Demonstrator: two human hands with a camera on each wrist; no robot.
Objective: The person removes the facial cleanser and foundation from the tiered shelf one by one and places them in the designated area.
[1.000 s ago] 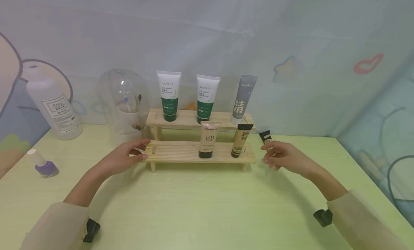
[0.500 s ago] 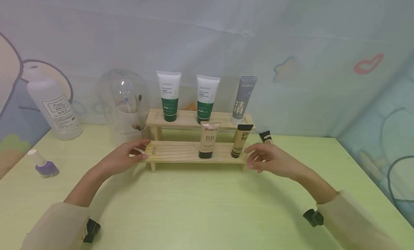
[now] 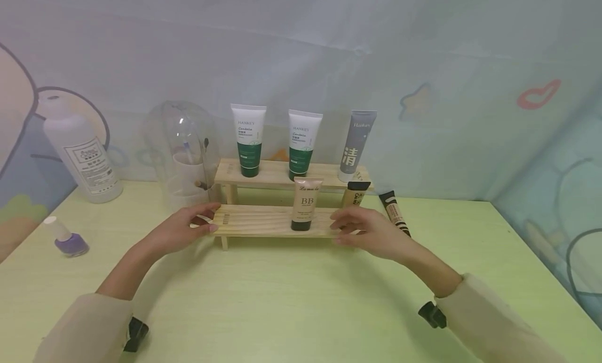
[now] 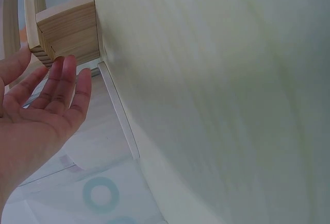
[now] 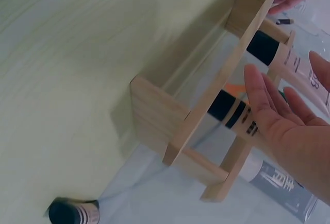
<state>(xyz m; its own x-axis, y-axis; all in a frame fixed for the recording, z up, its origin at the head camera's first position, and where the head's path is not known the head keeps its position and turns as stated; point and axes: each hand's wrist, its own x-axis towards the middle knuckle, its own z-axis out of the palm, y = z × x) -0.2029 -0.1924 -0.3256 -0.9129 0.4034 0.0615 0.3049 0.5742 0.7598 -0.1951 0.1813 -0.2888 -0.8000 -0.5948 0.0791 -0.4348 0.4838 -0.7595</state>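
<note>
The beige BB tube (image 3: pixel 303 206) stands upright on the lower shelf of the wooden stand (image 3: pixel 256 222), right of its middle. Your right hand (image 3: pixel 369 230) is at that shelf's right end, fingers loosely bent and thumb apart, near the tube and partly covering a gold tube (image 3: pixel 352 198). Your left hand (image 3: pixel 180 230) touches the stand's left end, relaxed fingers spread. Two white-and-green tubes (image 3: pixel 249 141) and a grey tube (image 3: pixel 356 146) occupy the stand's upper shelf. Right of the stand lies a small dark-ended tube (image 3: pixel 395 211); left of it are a clear dome (image 3: pixel 181 112), white bottle (image 3: pixel 82 154) and purple nail polish (image 3: pixel 72 244).
</note>
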